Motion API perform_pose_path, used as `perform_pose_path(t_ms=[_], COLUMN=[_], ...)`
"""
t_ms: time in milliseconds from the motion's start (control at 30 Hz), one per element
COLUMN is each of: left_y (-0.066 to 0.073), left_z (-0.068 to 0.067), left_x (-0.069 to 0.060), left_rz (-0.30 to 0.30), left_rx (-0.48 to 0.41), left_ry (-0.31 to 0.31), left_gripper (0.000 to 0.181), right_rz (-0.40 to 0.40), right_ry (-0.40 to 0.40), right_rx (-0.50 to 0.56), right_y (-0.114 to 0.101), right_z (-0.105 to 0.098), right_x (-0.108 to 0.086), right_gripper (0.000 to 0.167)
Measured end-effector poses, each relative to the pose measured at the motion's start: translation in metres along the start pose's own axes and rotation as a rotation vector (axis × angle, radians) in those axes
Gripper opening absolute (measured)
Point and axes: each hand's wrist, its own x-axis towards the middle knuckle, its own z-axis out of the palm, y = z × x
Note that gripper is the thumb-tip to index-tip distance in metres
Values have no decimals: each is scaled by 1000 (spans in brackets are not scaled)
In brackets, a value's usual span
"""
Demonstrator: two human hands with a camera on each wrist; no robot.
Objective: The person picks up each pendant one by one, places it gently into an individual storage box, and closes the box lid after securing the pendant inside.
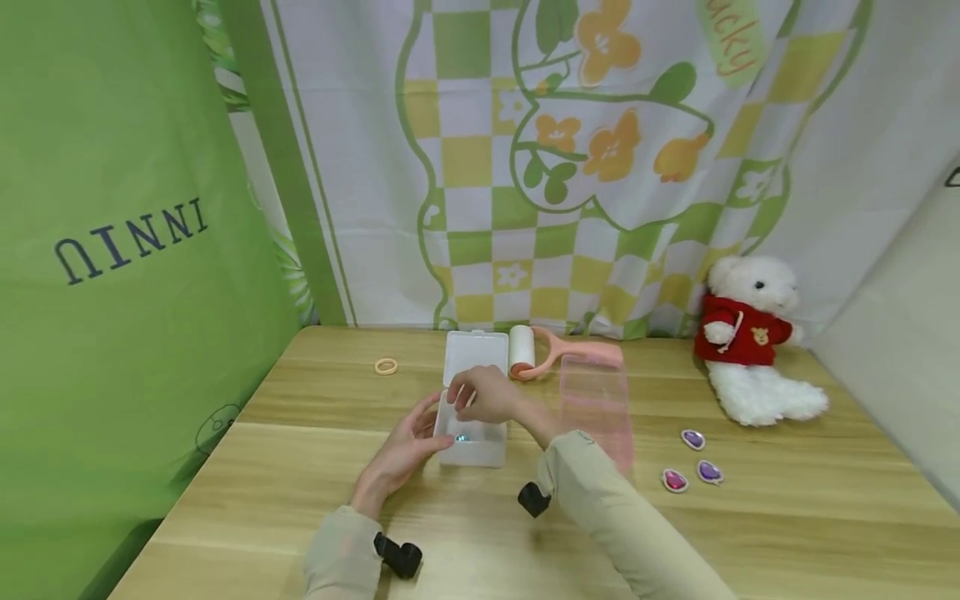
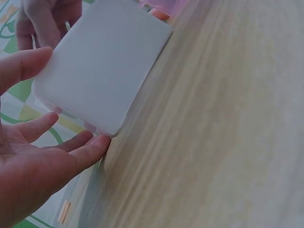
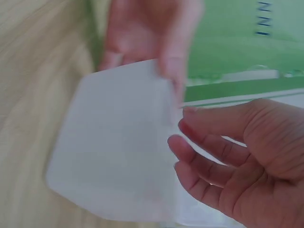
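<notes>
A translucent white box [image 1: 471,454] stands with its lid [image 1: 476,354] folded back, and a small blue gem [image 1: 462,437] shows inside. My left hand [image 1: 405,454] grips the box's left side, thumb at the near edge; the left wrist view shows the same hand [image 2: 42,161] with fingers spread along the box wall [image 2: 104,61]. Above the box's far part is my right hand [image 1: 487,393], its fingers loosely bent. In the right wrist view nothing shows between the fingertips of this hand [image 3: 242,161], beside the box [image 3: 114,147].
Behind the box lie a lint roller [image 1: 522,350] with a pink handle and a beige ring [image 1: 386,367]. A pink translucent case [image 1: 596,400] is to the right. Farther right are purple [image 1: 693,439] and red [image 1: 675,480] gem pieces and a white plush bear [image 1: 750,333].
</notes>
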Motion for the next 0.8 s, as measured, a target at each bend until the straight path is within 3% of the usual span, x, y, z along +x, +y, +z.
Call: perform_pose_path(t_ms=[167, 500, 800], left_y=[-1, -3, 0], left_z=[-1, 2, 6], left_x=[-1, 0, 0], left_rz=[8, 17, 11], left_rx=[5, -2, 18], left_ry=[2, -2, 28], left_gripper=[77, 79, 78], right_rz=[-39, 74, 206], right_ry=[111, 317, 431], right_rx=[128, 514, 525], right_y=[-2, 30, 76], right_z=[-24, -47, -51], right_x=[-19, -72, -124], right_gripper=[16, 19, 30])
